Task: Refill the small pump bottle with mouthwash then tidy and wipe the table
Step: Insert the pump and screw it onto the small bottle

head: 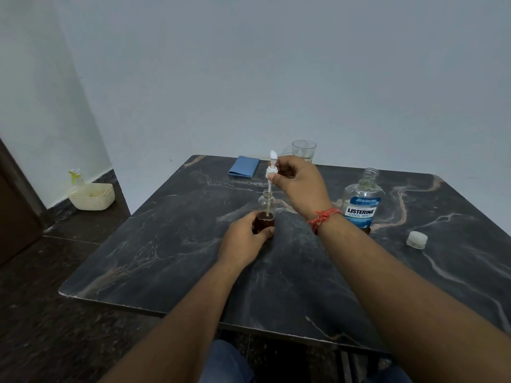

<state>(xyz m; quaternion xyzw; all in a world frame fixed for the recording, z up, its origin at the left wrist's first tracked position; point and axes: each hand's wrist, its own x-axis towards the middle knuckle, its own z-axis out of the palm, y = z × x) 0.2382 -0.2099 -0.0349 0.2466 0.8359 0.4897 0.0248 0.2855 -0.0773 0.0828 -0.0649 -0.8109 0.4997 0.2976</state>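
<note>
Your left hand (243,239) is wrapped around the base of the small pump bottle (266,212), which stands upright near the middle of the table (166,258), partly filled with dark liquid. Your right hand (296,183) pinches the white pump head (271,168) directly above it — the dip tube (268,200) hangs nearly straight down through the open neck into the bottle. That is the relation that matters: tube and bottle share one vertical axis, so the move looks like a straight drop, then a twist to seat the collar. Keep the left grip firm so the bottle does not spin.

Toward the right edge stands the mouthwash bottle (362,201), uncapped, with its cap (417,239) lying apart nearer that edge. At the far edge lie a folded blue cloth (244,166) and a glass (303,150) — the cloth probably serves for wiping.
</note>
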